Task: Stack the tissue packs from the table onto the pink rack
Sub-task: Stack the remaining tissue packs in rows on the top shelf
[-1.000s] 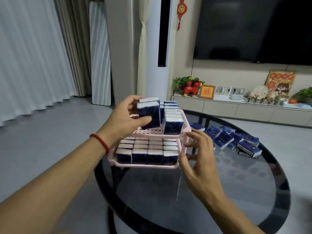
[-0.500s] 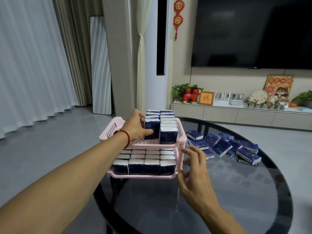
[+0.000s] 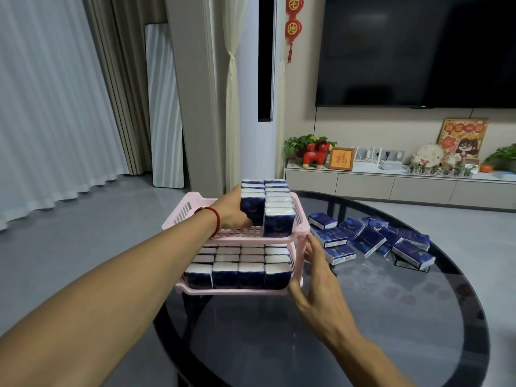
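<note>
Two tiers of the pink rack [image 3: 302, 229] hold packs; your left hand [image 3: 233, 212] grips one tissue pack [image 3: 252, 209], your right hand [image 3: 315, 277] rests spread against the rack's side.

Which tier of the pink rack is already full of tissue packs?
The lower tier: packs fill it side to side. The upper tier has only two rows at its right, its left part bare.

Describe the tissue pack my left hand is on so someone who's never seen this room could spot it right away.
Find the two-tier pink rack at the near-left edge of the round dark glass table. On its upper tier stand two rows of blue-and-white packs. The tissue pack is the front one of the left row, the only one with the left hand on it.
</note>
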